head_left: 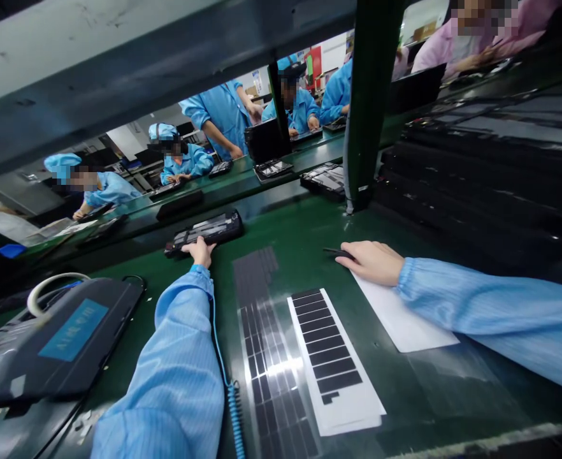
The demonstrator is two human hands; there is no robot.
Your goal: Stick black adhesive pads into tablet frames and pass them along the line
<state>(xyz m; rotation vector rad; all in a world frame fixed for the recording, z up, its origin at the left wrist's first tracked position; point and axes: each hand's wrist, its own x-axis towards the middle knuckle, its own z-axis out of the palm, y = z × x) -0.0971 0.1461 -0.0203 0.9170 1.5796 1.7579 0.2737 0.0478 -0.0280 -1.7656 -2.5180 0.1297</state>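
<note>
My left hand (199,250) reaches far forward and grips the near edge of a black laptop base (205,232) that lies at the edge of the conveyor. My right hand (373,260) rests closed on the green bench, fingers curled round a thin black tool (337,253) whose tip points left. Under that wrist lies a blank white sheet (405,322). Between my arms lie a white backing sheet of black adhesive strips (329,357) and a shiny sheet of dark strips (264,344). A blue coiled wrist-strap cord (233,401) hangs from my left sleeve.
A dark laptop with a blue label (65,341) sits at my left. Black trays are stacked (476,178) at the right behind a green post (369,102). Across the conveyor (281,191), several people in blue coats work at more black units.
</note>
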